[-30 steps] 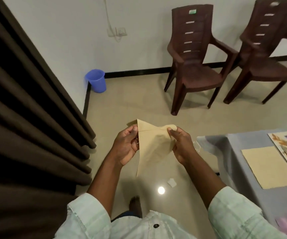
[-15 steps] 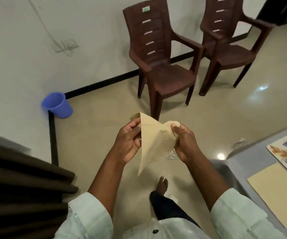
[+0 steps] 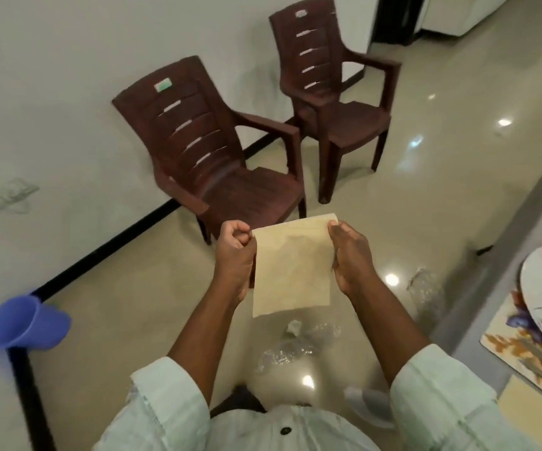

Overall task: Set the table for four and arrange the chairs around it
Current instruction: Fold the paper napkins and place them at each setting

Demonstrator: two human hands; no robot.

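Both hands pinch the top corners of a thin, matte beige napkin (image 3: pixel 291 268), the left hand (image 3: pixel 234 252) with curled fingers, the right hand (image 3: pixel 351 255) with its thumb on the edge; the sheet hangs flat and rectangular above the glossy tiled floor (image 3: pixel 426 177). Two slatted brown plastic chairs (image 3: pixel 217 157) stand by the wall. Crumpled clear wrapping (image 3: pixel 295 346) is hard to make out. The desk (image 3: pixel 523 222) is cut off at right.

beige napkin (image 3: pixel 291 271), brown chairs (image 3: pixel 217 164), blue bucket (image 3: pixel 24 323)
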